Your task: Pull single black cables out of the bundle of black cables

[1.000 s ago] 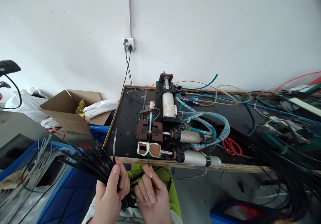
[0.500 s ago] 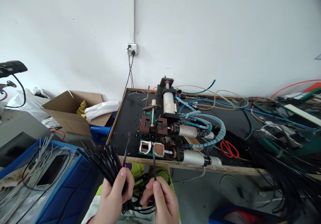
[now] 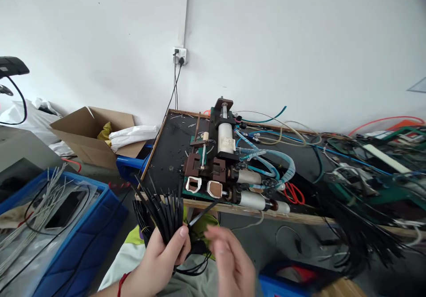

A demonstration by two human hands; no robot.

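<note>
A bundle of black cables (image 3: 168, 215) is gripped in my left hand (image 3: 166, 255), with the cut ends pointing up toward the bench edge. One single black cable (image 3: 202, 213) leans out of that hand to the upper right. Just right of it is my right hand (image 3: 231, 259), blurred by motion, its fingers loosely stretched and no cable visible in them. Beyond the hands, at the bench's front edge, stands a pneumatic machine (image 3: 226, 137) with cylinders and two brown clamp jaws (image 3: 214, 188) set apart. Black cable loops (image 3: 195, 268) hang below my left hand.
A blue bin (image 3: 89, 226) with pale wires and a phone (image 3: 65, 210) stands at left, a cardboard box (image 3: 84, 141) behind it. Blue air hoses (image 3: 286, 164) curve right of the machine. More black cables (image 3: 359, 230) droop over the bench (image 3: 299, 217) at right.
My right hand has let go of the cable it pinched and moved right. The bundle in my left hand has shifted right and stands more upright. The front clamp jaws are farther apart.
</note>
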